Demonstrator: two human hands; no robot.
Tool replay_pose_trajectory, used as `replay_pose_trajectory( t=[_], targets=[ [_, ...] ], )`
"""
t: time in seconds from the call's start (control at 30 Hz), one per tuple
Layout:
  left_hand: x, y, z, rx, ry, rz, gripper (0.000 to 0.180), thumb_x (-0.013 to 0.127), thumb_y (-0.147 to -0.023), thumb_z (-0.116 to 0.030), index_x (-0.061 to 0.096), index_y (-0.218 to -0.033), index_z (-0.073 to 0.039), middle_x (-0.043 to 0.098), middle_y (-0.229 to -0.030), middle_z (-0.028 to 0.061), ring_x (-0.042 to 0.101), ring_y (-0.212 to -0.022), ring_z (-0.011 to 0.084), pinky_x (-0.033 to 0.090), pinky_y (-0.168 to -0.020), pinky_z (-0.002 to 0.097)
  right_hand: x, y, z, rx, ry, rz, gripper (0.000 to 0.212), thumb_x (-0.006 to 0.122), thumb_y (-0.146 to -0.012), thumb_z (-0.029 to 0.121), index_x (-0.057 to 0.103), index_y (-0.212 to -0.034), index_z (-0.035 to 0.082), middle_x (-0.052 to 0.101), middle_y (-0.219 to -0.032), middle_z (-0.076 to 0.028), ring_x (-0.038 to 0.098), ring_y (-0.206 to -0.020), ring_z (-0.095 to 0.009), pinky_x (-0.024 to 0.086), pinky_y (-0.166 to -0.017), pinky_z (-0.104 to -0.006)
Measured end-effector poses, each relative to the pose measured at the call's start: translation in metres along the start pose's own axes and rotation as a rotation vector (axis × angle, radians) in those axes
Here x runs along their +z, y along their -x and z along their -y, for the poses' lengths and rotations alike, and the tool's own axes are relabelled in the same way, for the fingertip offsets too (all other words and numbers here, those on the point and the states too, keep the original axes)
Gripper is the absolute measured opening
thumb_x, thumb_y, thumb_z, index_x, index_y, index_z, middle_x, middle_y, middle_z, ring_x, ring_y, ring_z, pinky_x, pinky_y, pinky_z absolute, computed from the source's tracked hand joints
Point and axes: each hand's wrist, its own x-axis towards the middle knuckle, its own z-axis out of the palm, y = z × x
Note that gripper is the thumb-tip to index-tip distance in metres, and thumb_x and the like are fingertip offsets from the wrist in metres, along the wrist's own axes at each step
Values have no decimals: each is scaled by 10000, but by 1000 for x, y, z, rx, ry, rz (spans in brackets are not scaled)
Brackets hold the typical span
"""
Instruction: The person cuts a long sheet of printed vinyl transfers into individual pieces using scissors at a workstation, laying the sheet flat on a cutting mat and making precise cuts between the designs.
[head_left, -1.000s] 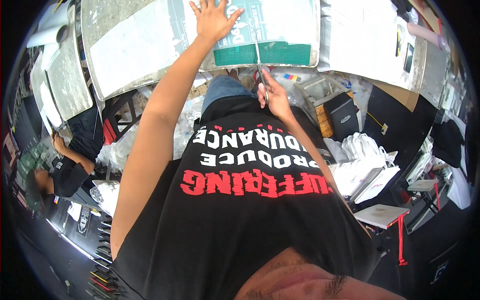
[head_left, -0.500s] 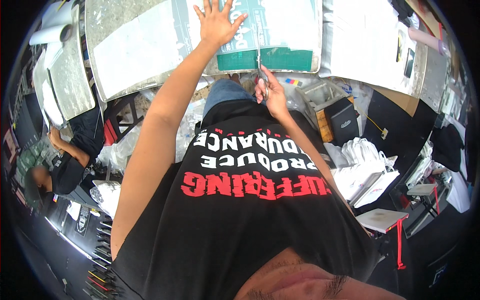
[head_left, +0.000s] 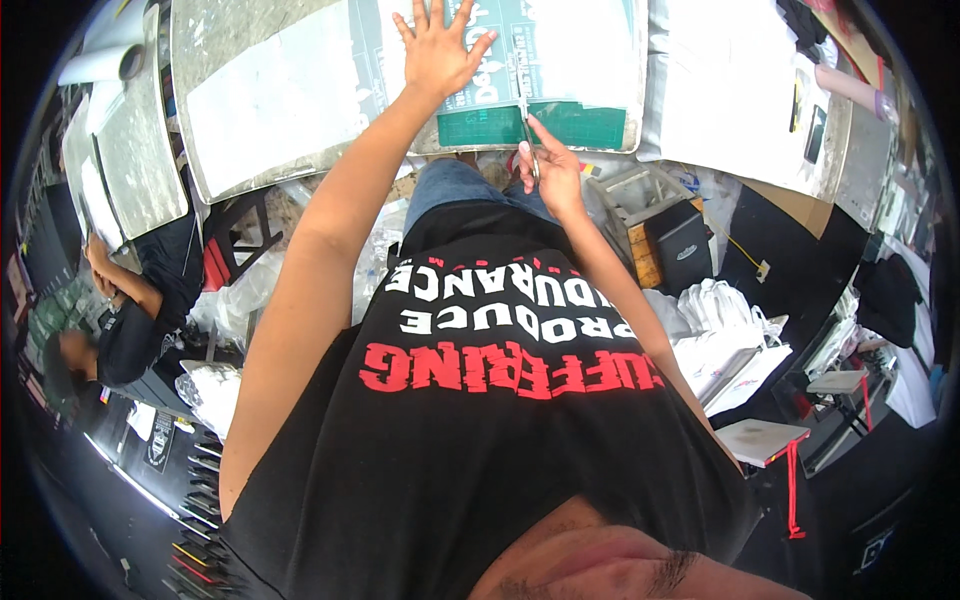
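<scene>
A sheet of film (head_left: 365, 60) printed with pale lettering and patterns lies on the worktable in front of me. My left hand (head_left: 438, 55) rests flat on it, fingers spread. Close to the table's near edge, my right hand (head_left: 553, 170) grips a pair of metal scissors (head_left: 525, 118) by the handles. The scissors point away from me, at the near edge of the printed sheet; how far the blades are apart is too small to tell. Beneath that edge shows a green cutting mat (head_left: 590, 122).
White sheeting (head_left: 740, 90) covers the table at right. Below stand a wooden stool (head_left: 625, 200), a black box (head_left: 682, 240) and white bundled bags (head_left: 725, 320). A white roll (head_left: 105, 65) lies far left, where a co-worker in black (head_left: 135, 340) sits.
My right hand and the scissors have shifted slightly up and right, and less blade shows. My left hand stays spread on the sheet. The co-worker's arms have moved a little.
</scene>
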Motion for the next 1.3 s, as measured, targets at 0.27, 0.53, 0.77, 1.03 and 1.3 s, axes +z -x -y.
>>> replay_pose_trajectory(
  t=[0.27,0.53,0.77,1.03,1.3],
  targets=[
    [-21,1,-1,-71,160,97,735,562,-886,-524,364,-1497,-167,207,-1566,265,163,-1440,489,93,-1148,648,17,-57,40,-119,100,-9,531,700,-910,209,524,-1385,52,543,-605,-23,470,-467,-100,384,-422,-261],
    [5,4,9,59,140,-111,748,411,-895,-713,340,-1515,-299,211,-1585,212,102,-1471,449,12,-1127,687,21,-147,104,-255,52,51,529,652,-934,177,479,-1401,-1,551,-644,-41,485,-504,-110,404,-444,-258],
    [39,-9,-44,46,157,-122,733,399,-920,-672,329,-1523,-261,190,-1590,218,90,-1469,457,6,-1126,684,-28,-20,124,-497,189,72,590,604,-955,207,370,-1454,-3,551,-717,-37,507,-593,-106,443,-562,-253],
    [-2,-25,-39,41,265,22,708,621,-860,-476,434,-1457,-144,206,-1565,270,176,-1438,477,115,-1161,615,-90,128,-9,96,234,154,655,583,-976,302,312,-1506,28,487,-778,0,461,-700,-92,398,-644,-246],
    [-23,9,-3,49,99,141,747,633,-848,-499,417,-1471,-148,197,-1573,259,160,-1451,461,96,-1168,607,-56,81,-25,167,16,152,645,576,-985,336,331,-1501,36,448,-715,3,436,-635,-91,388,-574,-246]
  ],
)
